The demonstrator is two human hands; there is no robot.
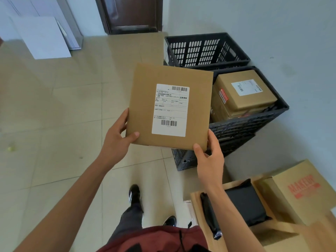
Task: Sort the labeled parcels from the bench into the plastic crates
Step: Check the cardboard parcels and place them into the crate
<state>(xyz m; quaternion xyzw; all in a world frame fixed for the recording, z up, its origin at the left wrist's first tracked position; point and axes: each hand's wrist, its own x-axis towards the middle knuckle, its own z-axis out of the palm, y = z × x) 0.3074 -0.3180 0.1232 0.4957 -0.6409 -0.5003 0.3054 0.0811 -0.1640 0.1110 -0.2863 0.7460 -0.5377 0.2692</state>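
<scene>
I hold a flat brown cardboard parcel (145, 99) with a white shipping label (171, 110) face up, in front of me above the floor. My left hand (118, 137) grips its near left corner, thumb on top. My right hand (209, 157) grips its near right corner, thumb on top. Just behind the parcel to the right stands a black plastic crate (241, 124) holding labelled brown boxes (243, 93). A second black crate (205, 50) stands farther back by the wall; its inside looks bare.
The wooden bench (283, 233) at lower right carries a black wrapped parcel (245, 204), a thin black package (209, 213) and a brown box with red print (298, 191). White boards (43, 37) lean at far left. A dark door (131, 13) is behind. My feet stand on tiled floor (54, 115).
</scene>
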